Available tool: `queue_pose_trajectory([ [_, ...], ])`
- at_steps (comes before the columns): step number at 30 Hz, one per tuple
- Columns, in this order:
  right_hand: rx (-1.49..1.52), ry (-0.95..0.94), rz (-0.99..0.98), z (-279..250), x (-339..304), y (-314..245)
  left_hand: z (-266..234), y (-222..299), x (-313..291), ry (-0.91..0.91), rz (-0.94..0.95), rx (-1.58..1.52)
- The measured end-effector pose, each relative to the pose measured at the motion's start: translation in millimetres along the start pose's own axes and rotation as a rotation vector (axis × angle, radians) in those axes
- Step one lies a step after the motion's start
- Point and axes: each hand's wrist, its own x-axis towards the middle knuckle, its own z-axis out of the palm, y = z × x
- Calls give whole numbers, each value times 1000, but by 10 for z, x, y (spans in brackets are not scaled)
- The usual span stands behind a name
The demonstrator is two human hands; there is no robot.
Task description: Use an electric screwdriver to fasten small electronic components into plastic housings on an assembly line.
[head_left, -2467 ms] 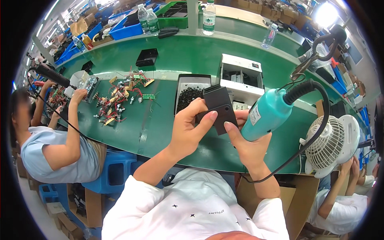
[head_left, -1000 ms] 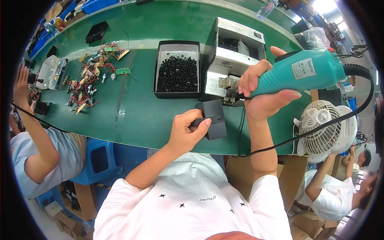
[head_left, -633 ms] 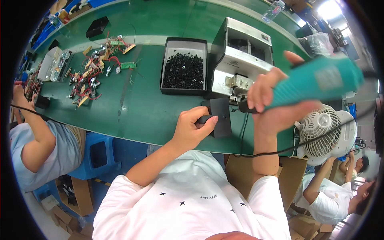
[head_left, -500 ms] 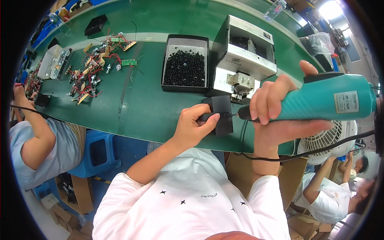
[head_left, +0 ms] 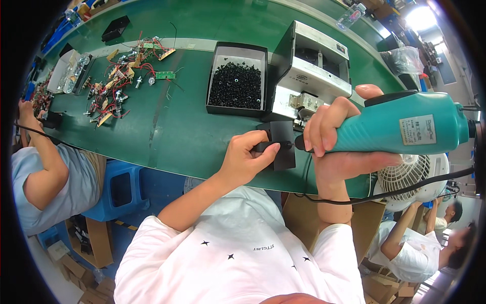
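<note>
My right hand (head_left: 331, 131) is wrapped round a teal electric screwdriver (head_left: 400, 124), held sideways with its black nose pointing left. Its bit meets the face of a black plastic box (head_left: 281, 133) at the front of the bench. My left hand (head_left: 248, 154) grips this box by a dark projecting part, thumb and fingers closed on it. Just behind the box are an open tray of small black screws (head_left: 237, 85) and a white metal screw feeder (head_left: 309, 76).
Wired circuit boards (head_left: 119, 83) lie heaped on the green bench (head_left: 190, 137) at left, beside a bin of metal parts (head_left: 76, 73). A white fan (head_left: 410, 175) stands at right. A black cable (head_left: 374, 198) hangs below my right wrist. Co-workers sit on both sides.
The screwdriver has moved left, closer against the black box, so the gap between its nose and the box has shrunk. My left hand and the box hold almost the same place.
</note>
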Motion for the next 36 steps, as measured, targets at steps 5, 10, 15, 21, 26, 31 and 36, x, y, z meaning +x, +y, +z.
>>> queue_pose_trajectory([
  [5, -6, -18, 31, -2, 8, 14, 2, -14, 6, 1, 11, -10],
  [10, 8, -39, 48, 2, 12, 35, -36, -54, -3, -38, -10, 9],
  [15, -4, -58, 31, 23, -20, 25, 27, -83, -52, 39, 182, 191],
  [21, 119, -98, -51, 18, -83, -36, 87, -90, -100, 184, 424, 579],
  [26, 122, 18, -299, -172, -274, -532, -374, 299, 0, 239, 341, 493],
  [31, 55, 47, -259, -237, -421, -589, -1267, 628, 1479, 274, 236, 621],
  [36, 44, 65, -181, -365, -437, -450, -1741, 92, 3016, 171, 152, 851],
])
